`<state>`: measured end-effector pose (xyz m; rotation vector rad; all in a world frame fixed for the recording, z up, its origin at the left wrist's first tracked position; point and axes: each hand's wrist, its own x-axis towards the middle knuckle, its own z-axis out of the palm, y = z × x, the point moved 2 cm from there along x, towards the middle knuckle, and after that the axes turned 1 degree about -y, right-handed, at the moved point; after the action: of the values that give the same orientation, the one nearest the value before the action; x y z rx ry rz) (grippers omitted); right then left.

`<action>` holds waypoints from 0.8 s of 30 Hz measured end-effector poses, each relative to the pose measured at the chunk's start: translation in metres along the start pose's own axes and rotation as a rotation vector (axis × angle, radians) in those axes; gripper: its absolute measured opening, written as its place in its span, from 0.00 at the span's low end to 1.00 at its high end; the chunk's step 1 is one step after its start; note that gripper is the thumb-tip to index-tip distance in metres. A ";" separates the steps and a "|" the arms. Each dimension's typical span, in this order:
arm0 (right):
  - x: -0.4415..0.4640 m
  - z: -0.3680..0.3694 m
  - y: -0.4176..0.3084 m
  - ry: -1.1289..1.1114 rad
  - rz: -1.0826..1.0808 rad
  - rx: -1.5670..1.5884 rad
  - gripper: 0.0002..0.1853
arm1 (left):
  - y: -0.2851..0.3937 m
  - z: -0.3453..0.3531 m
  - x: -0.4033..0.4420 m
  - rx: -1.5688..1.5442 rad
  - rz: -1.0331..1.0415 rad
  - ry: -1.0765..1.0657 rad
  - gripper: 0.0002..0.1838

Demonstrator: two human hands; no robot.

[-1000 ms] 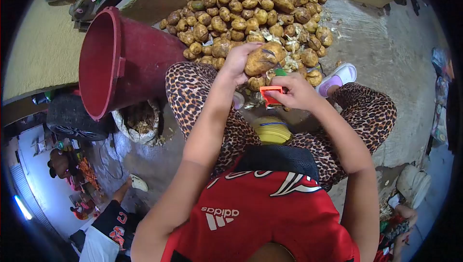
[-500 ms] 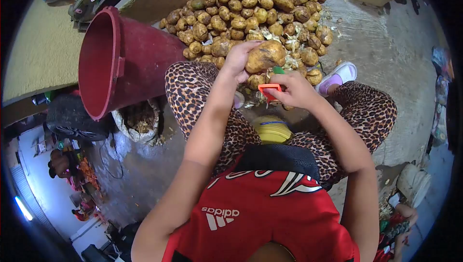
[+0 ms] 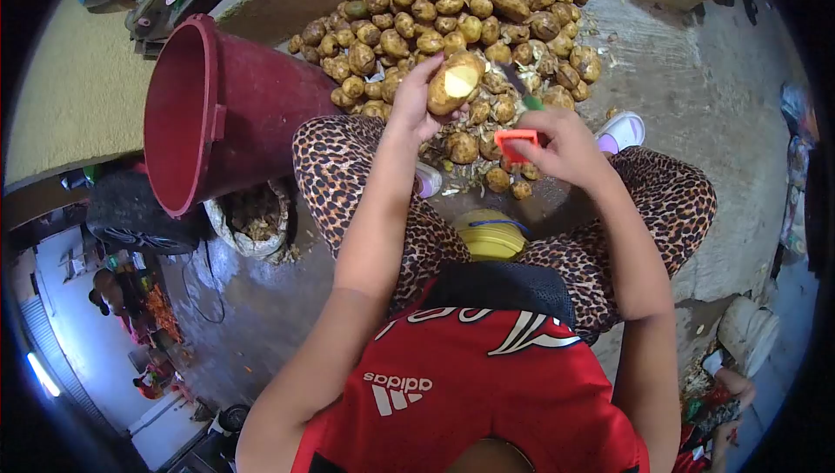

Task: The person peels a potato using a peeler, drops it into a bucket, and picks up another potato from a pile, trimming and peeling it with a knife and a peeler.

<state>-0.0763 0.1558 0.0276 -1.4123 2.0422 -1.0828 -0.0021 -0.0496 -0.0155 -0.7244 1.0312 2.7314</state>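
In the head view, my left hand (image 3: 414, 106) is wrapped round a large brown potato (image 3: 442, 99), raised in front of the pile. A pale peeled patch shows on its upper side. My right hand (image 3: 570, 147), to the right and slightly lower, is closed on an orange-framed peeler (image 3: 517, 135). A green-handled knife (image 3: 531, 102) with a dark blade sticks out from the same hand, pointing up and left towards the pile. Neither tool touches the potato. Part of both tools is hidden by my fingers.
Beyond my hands lies a big pile of potatoes (image 3: 426, 12) with pale peelings among them. A dark red bin (image 3: 261, 94) lies tipped at left, above an open sack (image 3: 283, 251) of scraps. A yellow container (image 3: 489, 238) stands between my legs. People are in the background.
My right hand has moved right and up with the tools, away from the potato. The potato has turned in my left hand and shifted slightly left, and its peeled patch now shows.
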 end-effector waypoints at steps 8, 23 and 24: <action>0.013 -0.034 0.050 0.610 0.419 0.394 0.10 | -0.012 0.015 0.004 -0.033 0.107 0.150 0.23; 0.046 -0.025 0.036 0.383 0.236 0.604 0.11 | -0.033 0.047 -0.017 1.091 0.305 0.026 0.43; 0.048 -0.025 0.039 0.368 0.233 0.609 0.11 | -0.032 0.051 -0.020 1.045 0.277 0.034 0.44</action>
<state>-0.1355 0.1281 0.0155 -0.6923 1.7996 -1.7564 0.0052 0.0092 0.0085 -0.4330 2.3624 1.8602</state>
